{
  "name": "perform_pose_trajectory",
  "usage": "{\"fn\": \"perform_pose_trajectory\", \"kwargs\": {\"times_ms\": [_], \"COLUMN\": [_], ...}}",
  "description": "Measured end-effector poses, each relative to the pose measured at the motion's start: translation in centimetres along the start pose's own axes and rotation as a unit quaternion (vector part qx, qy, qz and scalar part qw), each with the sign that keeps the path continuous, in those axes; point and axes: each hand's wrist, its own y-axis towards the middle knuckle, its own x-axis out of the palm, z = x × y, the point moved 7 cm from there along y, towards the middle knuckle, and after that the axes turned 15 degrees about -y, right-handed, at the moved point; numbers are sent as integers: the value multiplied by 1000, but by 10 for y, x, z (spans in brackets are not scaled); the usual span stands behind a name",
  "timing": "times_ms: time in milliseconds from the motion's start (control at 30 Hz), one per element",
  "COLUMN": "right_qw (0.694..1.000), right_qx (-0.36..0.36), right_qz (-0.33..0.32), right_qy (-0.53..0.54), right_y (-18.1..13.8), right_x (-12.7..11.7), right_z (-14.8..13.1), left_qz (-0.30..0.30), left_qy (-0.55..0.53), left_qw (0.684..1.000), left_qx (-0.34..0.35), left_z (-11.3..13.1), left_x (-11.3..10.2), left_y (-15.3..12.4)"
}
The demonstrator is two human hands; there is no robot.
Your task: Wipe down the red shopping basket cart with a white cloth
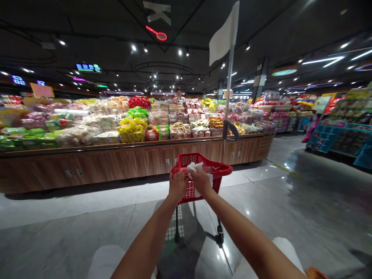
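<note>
A small red plastic shopping cart (195,158) with a perforated basket stands right in front of me. My left hand (178,185) is closed around the left part of its handle. A crumpled white wipe (194,167) is in my right hand (201,180), pressed against the handle a little to the right of the left hand. Part of the wipe hangs down below the right hand. Whether it is paper or cloth I cannot tell. From the cart's right side rises a thin pole (228,87) with a white flag (223,38) on top.
Beyond the cart runs a long wood-fronted display counter (145,161) heaped with packaged snacks. Blue shelving (322,135) with goods stands at the right. The grey tiled floor (261,209) reflects the ceiling lights. Behind the counter a person (179,95) is partly visible.
</note>
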Motion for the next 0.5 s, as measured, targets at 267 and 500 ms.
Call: {"fn": "perform_pose_trajectory", "kwargs": {"times_ms": [267, 500], "right_qw": [990, 994], "right_qx": [136, 109], "right_qz": [-36, -4], "right_qy": [10, 0], "right_y": [-10, 1], "right_x": [3, 3], "right_z": [107, 68], "left_qz": [13, 18], "left_qy": [-19, -45], "left_qw": [1000, 998], "left_qx": [-5, -32], "left_z": [13, 29], "left_x": [5, 16], "left_y": [-17, -18]}}
